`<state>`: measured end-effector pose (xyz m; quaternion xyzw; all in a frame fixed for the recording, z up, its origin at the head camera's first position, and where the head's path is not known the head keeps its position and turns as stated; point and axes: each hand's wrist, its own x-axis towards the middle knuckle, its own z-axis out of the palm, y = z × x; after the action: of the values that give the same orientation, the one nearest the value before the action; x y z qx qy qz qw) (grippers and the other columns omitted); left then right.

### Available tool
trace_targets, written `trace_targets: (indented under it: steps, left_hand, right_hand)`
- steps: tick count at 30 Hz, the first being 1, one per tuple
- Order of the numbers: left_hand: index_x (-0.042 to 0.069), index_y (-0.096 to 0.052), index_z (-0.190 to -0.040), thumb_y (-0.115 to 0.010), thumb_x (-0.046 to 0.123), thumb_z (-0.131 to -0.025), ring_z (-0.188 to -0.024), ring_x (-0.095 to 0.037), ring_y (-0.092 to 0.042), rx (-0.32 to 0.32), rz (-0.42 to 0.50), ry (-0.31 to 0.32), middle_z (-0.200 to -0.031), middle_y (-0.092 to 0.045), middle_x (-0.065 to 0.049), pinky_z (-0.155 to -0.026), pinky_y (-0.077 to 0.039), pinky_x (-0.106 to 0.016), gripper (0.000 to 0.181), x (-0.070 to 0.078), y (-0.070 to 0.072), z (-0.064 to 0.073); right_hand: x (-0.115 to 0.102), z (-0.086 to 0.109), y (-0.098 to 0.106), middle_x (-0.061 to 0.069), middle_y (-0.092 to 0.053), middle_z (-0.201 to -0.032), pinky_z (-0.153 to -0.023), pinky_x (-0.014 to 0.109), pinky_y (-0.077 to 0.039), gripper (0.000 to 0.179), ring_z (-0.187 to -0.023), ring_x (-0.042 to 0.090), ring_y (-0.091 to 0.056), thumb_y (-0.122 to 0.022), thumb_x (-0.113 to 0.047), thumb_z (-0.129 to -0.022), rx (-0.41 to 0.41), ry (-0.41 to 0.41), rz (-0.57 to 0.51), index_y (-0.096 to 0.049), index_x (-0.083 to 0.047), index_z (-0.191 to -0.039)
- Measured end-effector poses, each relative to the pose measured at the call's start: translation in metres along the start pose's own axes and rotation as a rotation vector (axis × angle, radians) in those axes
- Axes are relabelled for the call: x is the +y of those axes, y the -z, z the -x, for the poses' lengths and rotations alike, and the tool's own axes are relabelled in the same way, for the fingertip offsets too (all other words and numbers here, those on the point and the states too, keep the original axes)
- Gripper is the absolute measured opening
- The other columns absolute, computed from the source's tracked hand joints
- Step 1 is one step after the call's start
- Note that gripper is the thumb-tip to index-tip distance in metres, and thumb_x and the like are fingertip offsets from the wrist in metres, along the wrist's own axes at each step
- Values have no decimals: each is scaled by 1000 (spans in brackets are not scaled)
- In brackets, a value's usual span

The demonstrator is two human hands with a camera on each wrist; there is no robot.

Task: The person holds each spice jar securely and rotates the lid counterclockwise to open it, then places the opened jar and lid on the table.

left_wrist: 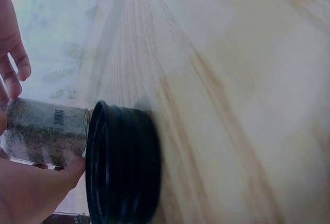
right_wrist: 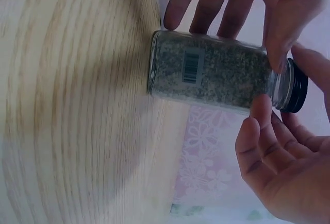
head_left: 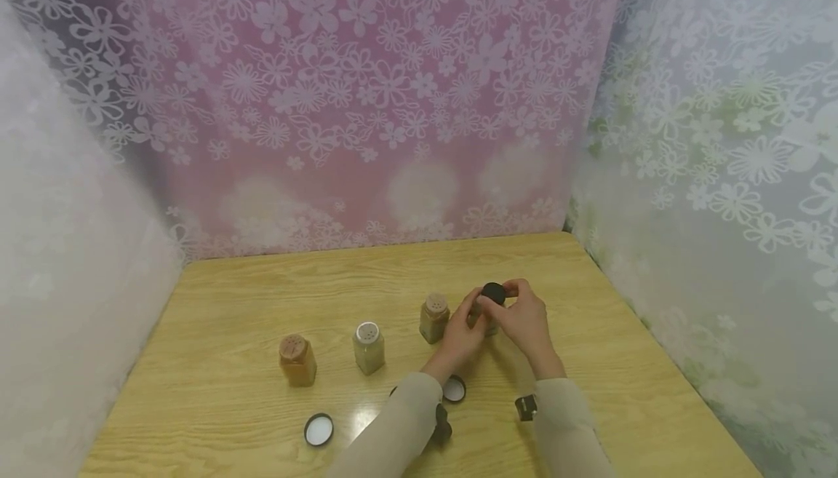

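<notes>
A square glass spice jar (right_wrist: 211, 72) with grey-green flakes and a small barcode stands upright on the table. Its black lid (head_left: 494, 292) is on the neck. My left hand (head_left: 463, 332) grips the jar body, fingers along one side and thumb on the other. From the right, my right hand (head_left: 524, 321) pinches the black lid between thumb and fingers. Just left of the left hand stands a spice jar (head_left: 435, 321) with a tan perforated top.
Farther left stand a jar with a pale shaker top (head_left: 369, 353) and an orange-brown spice jar (head_left: 300, 369). One loose black-rimmed lid (head_left: 318, 431) lies at front left, another lid (head_left: 455, 390) near my left forearm. Floral curtains (head_left: 366, 100) hang around the table.
</notes>
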<state>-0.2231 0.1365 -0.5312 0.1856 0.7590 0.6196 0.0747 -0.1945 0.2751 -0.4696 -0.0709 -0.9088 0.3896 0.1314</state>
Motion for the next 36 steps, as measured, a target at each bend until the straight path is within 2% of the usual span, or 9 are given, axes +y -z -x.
trace_targets:
  steps: [3,7,10,14,20,26,30,36]
  left_hand:
    - [16,-42,-162,-56,29,-111,-146,-40,-49,-3,2,-4,-155,-55,-18,-118,-43,-62,54,1,0,0]
    - [14,-41,-162,-57,30,-111,-147,-41,-49,-9,1,-10,-156,-54,-18,-117,-43,-64,56,2,0,0]
    - [14,-40,-162,-56,30,-111,-147,-42,-48,-12,2,-7,-156,-54,-18,-117,-43,-64,56,2,1,0]
    - [15,-39,-163,-54,27,-112,-148,-41,-48,-17,1,-2,-156,-54,-17,-119,-42,-63,55,1,2,1]
    - [17,-39,-163,-53,32,-112,-150,-41,-46,-23,-2,-2,-160,-50,-17,-119,-42,-63,55,0,1,1]
    - [17,-39,-163,-53,27,-112,-149,-40,-47,-23,10,2,-160,-51,-16,-120,-41,-62,54,-1,1,1]
    - [21,-39,-163,-53,29,-112,-148,-38,-47,-27,12,16,-159,-51,-15,-120,-41,-61,54,-3,1,0]
    - [19,-38,-164,-53,27,-112,-148,-40,-47,-35,17,2,-161,-49,-16,-118,-44,-61,55,-2,2,1]
  right_hand:
    - [1,0,-2,28,-69,-125,-89,54,-58,60,-109,43,-69,-81,-35,-93,19,0,-17,-57,4,-132]
    - [2,-1,-3,28,-70,-124,-88,53,-58,55,-106,41,-70,-79,-26,-94,19,21,-16,-60,2,-136]
    - [3,-1,-4,28,-69,-126,-85,51,-59,60,-104,40,-71,-80,-30,-94,14,15,-9,-57,2,-139]
    - [3,-1,-4,29,-68,-126,-88,54,-58,66,-109,44,-69,-82,-39,-93,17,-11,-15,-55,4,-135]
    - [2,-2,-5,29,-68,-126,-96,60,-56,55,-114,47,-67,-78,-27,-94,3,14,10,-60,6,-134]
    - [2,-2,-6,31,-66,-130,-96,60,-56,66,-118,48,-66,-79,-35,-95,0,-6,0,-53,8,-139]
    - [1,-2,-7,31,-66,-129,-100,62,-54,61,-120,49,-64,-79,-31,-95,-1,-19,-4,-56,8,-136]
    - [-2,0,-6,32,-62,-134,-94,60,-57,67,-115,49,-66,-78,-31,-95,-12,-8,-7,-50,7,-144]
